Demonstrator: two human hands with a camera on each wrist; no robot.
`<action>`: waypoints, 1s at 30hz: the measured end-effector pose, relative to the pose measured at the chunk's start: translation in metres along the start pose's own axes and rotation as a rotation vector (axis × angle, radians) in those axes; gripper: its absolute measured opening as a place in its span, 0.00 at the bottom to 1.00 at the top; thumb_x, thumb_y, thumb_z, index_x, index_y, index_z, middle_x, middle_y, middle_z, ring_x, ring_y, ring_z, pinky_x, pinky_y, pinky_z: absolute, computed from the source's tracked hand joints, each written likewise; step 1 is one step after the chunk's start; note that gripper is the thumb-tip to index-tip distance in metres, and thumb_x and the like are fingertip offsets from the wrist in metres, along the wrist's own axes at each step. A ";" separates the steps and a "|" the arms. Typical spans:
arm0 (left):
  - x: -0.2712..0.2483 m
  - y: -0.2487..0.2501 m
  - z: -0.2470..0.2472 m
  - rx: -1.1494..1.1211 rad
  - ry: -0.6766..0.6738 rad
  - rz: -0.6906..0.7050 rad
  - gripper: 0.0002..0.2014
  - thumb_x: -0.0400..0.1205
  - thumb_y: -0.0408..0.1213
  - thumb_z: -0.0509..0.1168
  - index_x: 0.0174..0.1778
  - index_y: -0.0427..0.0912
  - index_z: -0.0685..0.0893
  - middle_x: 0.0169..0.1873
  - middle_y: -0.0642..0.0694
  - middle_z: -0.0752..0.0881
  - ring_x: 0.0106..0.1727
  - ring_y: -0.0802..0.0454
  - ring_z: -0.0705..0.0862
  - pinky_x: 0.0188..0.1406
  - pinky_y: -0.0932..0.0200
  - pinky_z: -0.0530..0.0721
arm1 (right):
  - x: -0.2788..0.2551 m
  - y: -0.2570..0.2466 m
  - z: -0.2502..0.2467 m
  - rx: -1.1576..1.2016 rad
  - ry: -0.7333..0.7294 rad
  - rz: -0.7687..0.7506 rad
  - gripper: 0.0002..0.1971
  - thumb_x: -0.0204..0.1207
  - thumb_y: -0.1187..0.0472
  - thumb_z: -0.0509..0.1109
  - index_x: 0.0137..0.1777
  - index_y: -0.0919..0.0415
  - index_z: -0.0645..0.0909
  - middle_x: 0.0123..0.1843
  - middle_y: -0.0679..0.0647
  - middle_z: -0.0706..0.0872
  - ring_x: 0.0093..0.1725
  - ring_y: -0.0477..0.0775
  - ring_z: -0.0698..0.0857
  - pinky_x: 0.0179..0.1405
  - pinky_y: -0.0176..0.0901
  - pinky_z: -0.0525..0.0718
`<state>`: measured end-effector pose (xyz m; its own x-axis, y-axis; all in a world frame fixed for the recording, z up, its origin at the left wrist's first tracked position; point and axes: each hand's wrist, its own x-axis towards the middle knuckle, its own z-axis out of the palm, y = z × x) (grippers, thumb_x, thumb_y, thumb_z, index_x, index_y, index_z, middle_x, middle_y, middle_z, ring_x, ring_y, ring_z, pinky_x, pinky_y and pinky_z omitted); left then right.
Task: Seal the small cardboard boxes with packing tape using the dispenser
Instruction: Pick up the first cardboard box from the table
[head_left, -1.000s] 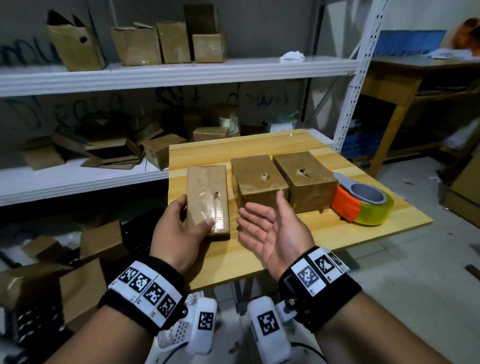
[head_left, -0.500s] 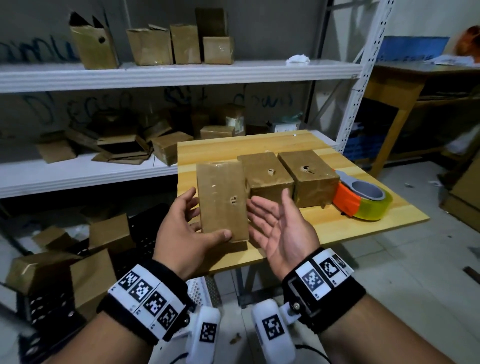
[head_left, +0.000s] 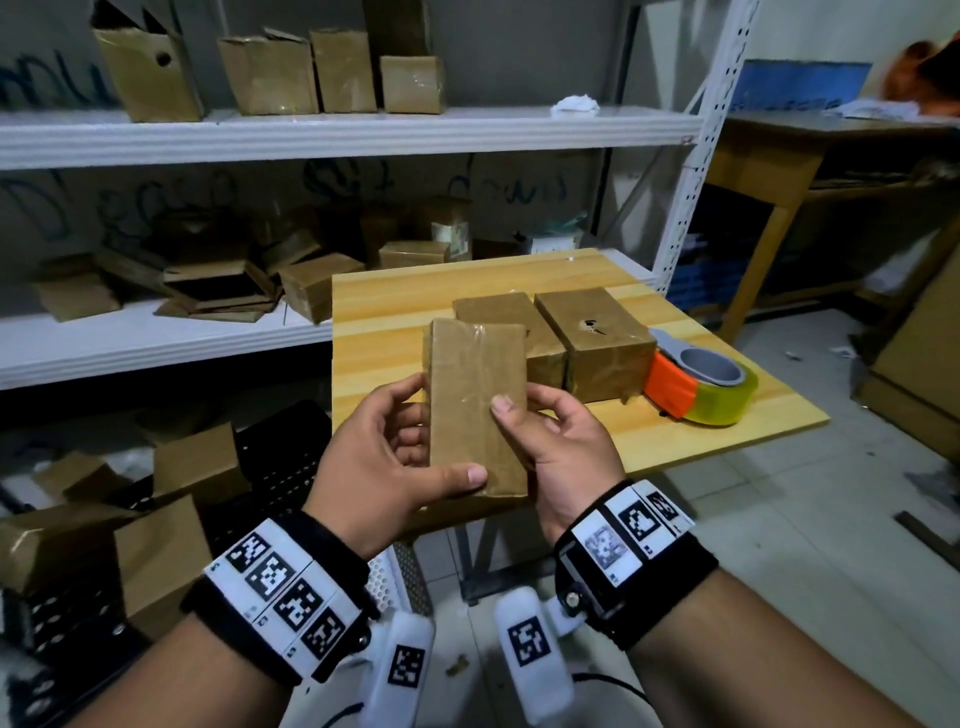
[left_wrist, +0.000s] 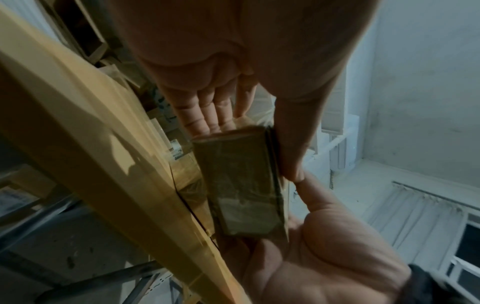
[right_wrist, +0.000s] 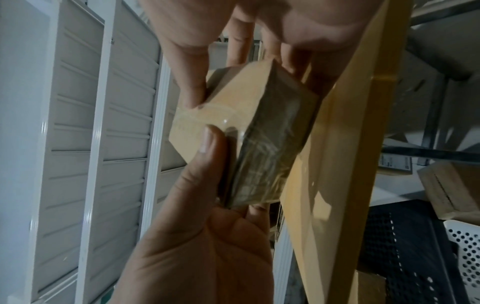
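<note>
A flat brown cardboard box (head_left: 475, 405) wrapped in clear tape is held upright in front of the table edge by both hands. My left hand (head_left: 387, 457) grips its left side, thumb across the lower front. My right hand (head_left: 558, 441) grips its right side, thumb on the front face. The left wrist view shows the box (left_wrist: 244, 191) end-on between both hands; in the right wrist view the box (right_wrist: 241, 131) has a thumb on its face. Two more taped boxes (head_left: 592, 343) stand on the wooden table (head_left: 701, 441). The orange and grey tape dispenser (head_left: 698, 384) lies to their right.
White metal shelving (head_left: 311, 135) behind the table holds several cardboard boxes on two levels. More boxes and a black perforated crate (head_left: 280, 467) sit on the floor at left. A wooden desk (head_left: 779, 166) stands at the right rear.
The left hand has lifted the flat box off the table and turned it upright toward me. The right hand, open before, has closed onto the box's right side.
</note>
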<state>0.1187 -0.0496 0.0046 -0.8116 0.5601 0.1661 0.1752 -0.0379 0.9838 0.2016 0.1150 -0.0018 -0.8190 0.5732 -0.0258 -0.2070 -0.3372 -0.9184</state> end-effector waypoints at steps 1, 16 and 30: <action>0.000 0.001 0.000 0.008 0.000 0.007 0.57 0.54 0.35 0.89 0.82 0.42 0.74 0.59 0.39 0.90 0.56 0.45 0.94 0.53 0.55 0.93 | 0.001 0.000 0.000 -0.012 -0.004 -0.008 0.31 0.58 0.54 0.87 0.63 0.59 0.86 0.60 0.63 0.95 0.60 0.65 0.95 0.63 0.71 0.92; 0.007 -0.010 -0.007 -0.006 0.037 -0.103 0.62 0.50 0.43 0.92 0.83 0.41 0.73 0.59 0.41 0.93 0.57 0.47 0.94 0.56 0.48 0.94 | 0.006 0.006 -0.003 -0.082 -0.021 0.073 0.10 0.82 0.67 0.76 0.60 0.59 0.91 0.54 0.60 0.97 0.52 0.59 0.97 0.51 0.55 0.94; -0.003 -0.004 0.005 0.083 0.015 -0.038 0.58 0.52 0.43 0.93 0.80 0.45 0.74 0.56 0.43 0.90 0.52 0.48 0.94 0.53 0.50 0.94 | 0.007 0.011 -0.007 -0.174 0.075 -0.031 0.07 0.80 0.60 0.81 0.53 0.61 0.90 0.47 0.61 0.97 0.48 0.63 0.97 0.54 0.66 0.94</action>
<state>0.1233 -0.0475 0.0002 -0.8266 0.5477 0.1300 0.1891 0.0527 0.9805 0.1972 0.1211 -0.0149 -0.7700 0.6377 -0.0199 -0.1307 -0.1881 -0.9734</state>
